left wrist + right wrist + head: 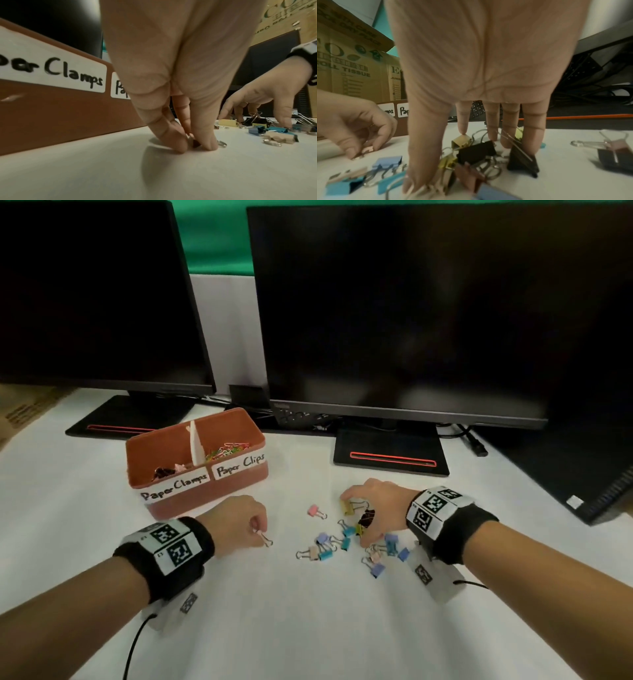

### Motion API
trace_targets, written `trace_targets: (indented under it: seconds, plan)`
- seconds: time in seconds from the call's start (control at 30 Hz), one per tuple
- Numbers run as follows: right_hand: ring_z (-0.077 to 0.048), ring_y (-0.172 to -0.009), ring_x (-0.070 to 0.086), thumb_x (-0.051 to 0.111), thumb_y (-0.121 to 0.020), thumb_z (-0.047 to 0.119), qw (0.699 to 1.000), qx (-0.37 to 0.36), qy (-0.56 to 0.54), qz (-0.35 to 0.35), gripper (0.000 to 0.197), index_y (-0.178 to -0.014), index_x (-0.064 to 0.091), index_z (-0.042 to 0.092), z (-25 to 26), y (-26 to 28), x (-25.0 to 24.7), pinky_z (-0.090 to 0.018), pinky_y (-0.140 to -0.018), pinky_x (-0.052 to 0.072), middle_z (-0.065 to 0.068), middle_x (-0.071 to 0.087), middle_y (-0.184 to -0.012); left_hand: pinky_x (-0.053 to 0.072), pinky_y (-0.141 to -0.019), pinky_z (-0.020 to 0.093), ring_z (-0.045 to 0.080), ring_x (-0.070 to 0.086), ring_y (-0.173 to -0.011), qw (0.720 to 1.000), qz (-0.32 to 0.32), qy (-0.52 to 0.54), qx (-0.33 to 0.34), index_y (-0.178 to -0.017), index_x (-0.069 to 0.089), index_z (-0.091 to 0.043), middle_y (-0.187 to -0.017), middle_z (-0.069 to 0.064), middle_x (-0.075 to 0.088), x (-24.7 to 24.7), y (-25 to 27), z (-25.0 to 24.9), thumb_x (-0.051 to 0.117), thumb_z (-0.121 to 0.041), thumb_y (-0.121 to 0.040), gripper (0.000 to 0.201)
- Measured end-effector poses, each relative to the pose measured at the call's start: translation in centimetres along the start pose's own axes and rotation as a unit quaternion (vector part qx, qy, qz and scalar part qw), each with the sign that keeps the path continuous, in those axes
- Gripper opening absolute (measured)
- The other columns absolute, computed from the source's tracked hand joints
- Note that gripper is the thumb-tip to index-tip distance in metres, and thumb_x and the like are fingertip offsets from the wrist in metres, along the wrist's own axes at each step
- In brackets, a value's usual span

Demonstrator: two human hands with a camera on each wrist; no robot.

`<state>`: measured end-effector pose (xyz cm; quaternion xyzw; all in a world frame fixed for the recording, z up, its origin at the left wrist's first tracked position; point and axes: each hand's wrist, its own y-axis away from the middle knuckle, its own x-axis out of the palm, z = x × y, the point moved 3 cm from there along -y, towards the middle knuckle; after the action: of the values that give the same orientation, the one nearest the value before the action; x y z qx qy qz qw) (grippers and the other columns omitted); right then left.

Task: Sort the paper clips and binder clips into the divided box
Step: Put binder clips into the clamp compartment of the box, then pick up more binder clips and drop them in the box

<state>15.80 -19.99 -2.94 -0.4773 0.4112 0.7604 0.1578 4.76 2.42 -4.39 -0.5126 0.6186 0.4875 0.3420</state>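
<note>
- Pinching a small pink clip against the white table, the left hand is seen with thumb and fingertips closed on the clip's body, its wire handles sticking out toward the right hand.
- The right hand is held over the clip pile, fingers and thumb spread apart and pointed down; the fingertips touch a yellow clip, and black clips lie under the palm.
- No clip is seen to be gripped by the right hand, though its thumb tip is blurred among the handles in the right wrist view.
- Blue, purple, beige and teal clips are scattered between the two hands and just below the right thumb.
- A lone pink clip lies between the hands, apart from the pile.
- The divided box stands just beyond the left hand, labelled "Paper Clamps" on the side nearer that hand and "Paper Clips" on the other.
- A few dark and pink clips are held in the clamps compartment, and coloured paper clips in the other.
- Two dark monitors stand beyond both hands.
- Wristbands with printed markers are worn on both wrists.
</note>
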Motion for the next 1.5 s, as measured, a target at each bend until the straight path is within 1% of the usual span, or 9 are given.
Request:
trace_targets:
  seconds: [0.13,0.27,0.33,0.43,0.57,0.67,0.83,1.07,1.5]
  plan:
    - [-0.023,-0.112,0.05,0.079,-0.07,0.037,0.999,-0.009,-0.023,-0.023,0.075,-0.133,0.038,0.034,0.1,-0.5,0.2,-0.037,-0.097,0.046,-0.002,0.048,-0.126,0.042,-0.066,0.011,0.007,0.056,-0.075,1.0,-0.004,0.029,-0.005,-0.068,0.053,-0.03,-0.085,-0.007,0.055,-0.3,0.1,-0.2,0.075,-0.022,-0.073,0.024]
    - [-0.023,-0.11,0.052,0.077,-0.073,0.03,0.999,-0.014,-0.029,-0.031,0.063,-0.126,0.043,0.029,0.5,-1.0,0.0,-0.034,-0.094,0.048,-0.003,0.049,-0.125,0.042,-0.06,0.002,0.001,0.057,-0.07,0.995,0.004,0.099,0.018,-0.068,0.058,-0.027,-0.093,-0.004,0.063,-0.6,0.1,-2.0,0.074,-0.014,-0.075,0.022]
    - [-0.023,-0.111,0.052,0.078,-0.073,0.028,0.999,-0.019,-0.033,-0.029,0.066,-0.129,0.041,0.029,0.7,-1.3,-0.1,-0.033,-0.094,0.048,-0.002,0.049,-0.127,0.042,-0.064,0.001,0.002,0.06,-0.075,0.991,0.034,0.122,0.034,-0.087,0.062,-0.028,-0.099,-0.008,0.058,-0.3,0.1,-3.7,0.072,-0.015,-0.077,0.019]
    - [-0.024,-0.117,0.05,0.079,-0.072,0.029,0.999,-0.029,-0.021,-0.025,0.081,-0.139,0.033,0.034,1.0,-1.6,-0.2,-0.037,-0.099,0.046,-0.003,0.047,-0.129,0.048,-0.075,0.012,0.015,0.065,-0.083,0.984,0.092,0.146,0.048,-0.124,0.051,-0.031,-0.117,-0.004,0.048,0.7,-0.2,-6.2,0.073,-0.015,-0.077,0.054]
    - [-0.024,-0.111,0.051,0.077,-0.074,0.035,0.999,-0.032,0.009,-0.01,0.07,-0.134,0.043,0.031,1.3,-1.8,-0.2,-0.031,-0.092,0.045,-0.005,0.045,-0.12,0.038,-0.088,0.012,0.018,0.054,-0.107,0.991,0.097,0.065,0.069,-0.141,0.036,-0.03,-0.132,0.003,0.037,1.7,-0.8,-8.3,0.071,-0.019,-0.079,0.072]
    - [-0.02,-0.098,0.049,0.079,-0.071,0.035,1.0,-0.028,-0.001,-0.013,0.062,-0.125,0.048,0.029,1.4,-2.0,-0.2,-0.028,-0.081,0.044,-0.001,0.043,-0.107,0.041,-0.097,0.016,0.019,0.048,-0.119,0.994,0.077,0.047,0.064,-0.136,0.044,-0.026,-0.132,0.006,0.037,2.4,-1.3,-8.8,0.067,-0.019,-0.083,0.058]
    - [-0.022,-0.097,0.051,0.081,-0.068,0.033,0.999,-0.036,-0.004,-0.015,0.053,-0.113,0.055,0.025,1.6,-2.2,-0.3,-0.031,-0.082,0.047,0.0,0.042,-0.103,0.044,-0.09,0.021,0.016,0.056,-0.101,0.996,0.017,0.062,0.055,-0.116,0.058,-0.023,-0.115,0.003,0.051,2.2,-2.1,-8.4,0.066,-0.02,-0.083,0.034]
    - [-0.019,-0.098,0.053,0.08,-0.071,0.032,0.998,-0.054,0.003,0.011,0.061,-0.122,0.048,0.025,2.0,-2.5,-0.3,-0.032,-0.086,0.047,-0.003,0.057,-0.113,0.045,-0.091,0.021,0.015,0.057,-0.107,0.997,-0.003,0.07,0.041,-0.132,0.05,-0.02,-0.12,0.004,0.057,1.7,-2.4,-7.0,0.067,-0.022,-0.084,0.051]
    - [-0.014,-0.09,0.052,0.078,-0.073,0.03,0.997,-0.077,-0.017,-0.006,0.029,-0.096,0.066,0.018,2.0,-3.2,-0.7,-0.023,-0.074,0.043,0.006,0.056,-0.096,0.048,-0.08,0.016,0.014,0.06,-0.093,0.993,-0.051,0.103,0.038,-0.1,0.067,-0.015,-0.101,0.0,0.06,1.1,-2.6,-4.3,0.067,-0.018,-0.083,0.017]
